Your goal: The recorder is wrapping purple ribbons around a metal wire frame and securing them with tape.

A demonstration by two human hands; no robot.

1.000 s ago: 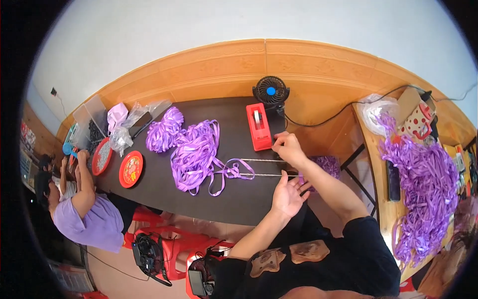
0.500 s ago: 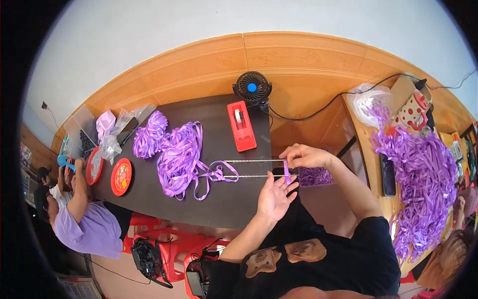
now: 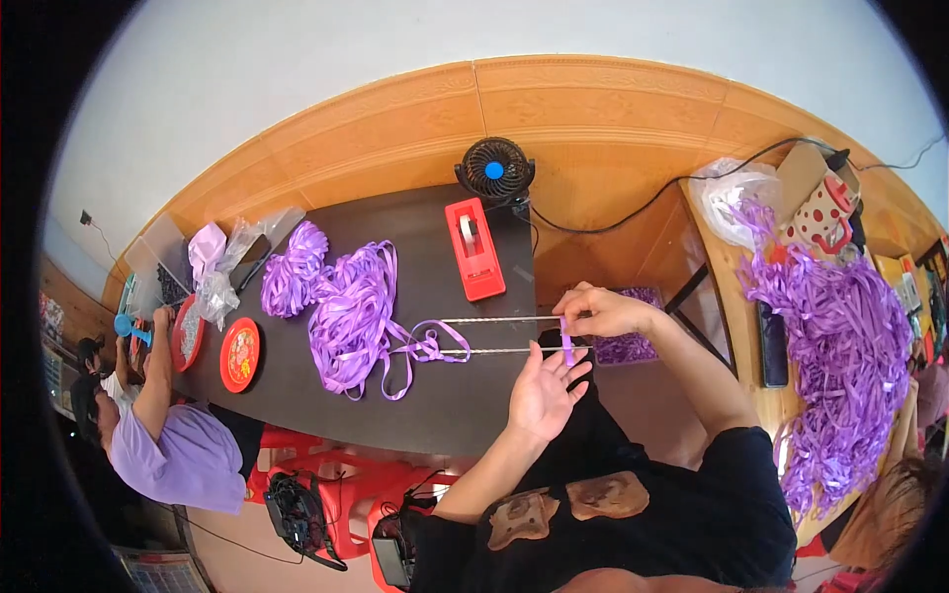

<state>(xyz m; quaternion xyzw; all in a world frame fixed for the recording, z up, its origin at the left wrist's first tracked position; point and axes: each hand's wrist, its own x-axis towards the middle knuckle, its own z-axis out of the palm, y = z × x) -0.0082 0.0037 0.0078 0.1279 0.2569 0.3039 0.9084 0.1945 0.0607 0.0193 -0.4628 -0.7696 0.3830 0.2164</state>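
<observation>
Two thin metal rods [image 3: 499, 350] run side by side from the dark table out past its right edge. A short band of purple ribbon [image 3: 566, 341] spans both rods near their right ends. My right hand [image 3: 605, 311] pinches this ribbon at the far rod, fingers bent together. Below it my left hand [image 3: 544, 400] is palm up with fingers spread, beside the near rod and the ribbon's lower end. Another length of purple ribbon [image 3: 432, 346] is looped round the rods' left ends, next to a large ribbon heap [image 3: 348, 331].
On the table are a red tape dispenser [image 3: 474, 249], a black fan [image 3: 496, 170], a smaller ribbon bundle [image 3: 295, 269] and a red plate [image 3: 240, 356]. More ribbon [image 3: 840, 361] and a phone [image 3: 772, 344] lie on the right-hand wooden table. A person in a purple shirt [image 3: 183, 460] works at left.
The view has shifted slightly. Both hands stay in nearly the same place on the ribbon and rods.
</observation>
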